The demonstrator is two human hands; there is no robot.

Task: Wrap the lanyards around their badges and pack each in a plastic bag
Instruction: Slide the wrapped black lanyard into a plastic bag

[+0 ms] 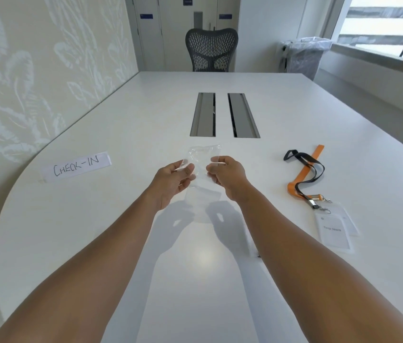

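Over the bench (146, 243), left hand (174, 180) and right hand (227, 175) each pinch the bag (202, 158). Right of bag: lanyards (305, 174) unwrapped, badges (334, 230) flat, long axes running away; right hand nearer.

This is an office meeting room. A large white conference table (282, 115) has two metal cable hatches (224, 115) set in its middle, and a mesh-backed office chair (210, 49) stands at its far edge. A handwritten "CHECK-IN" sign (76, 166) lies near its left edge.
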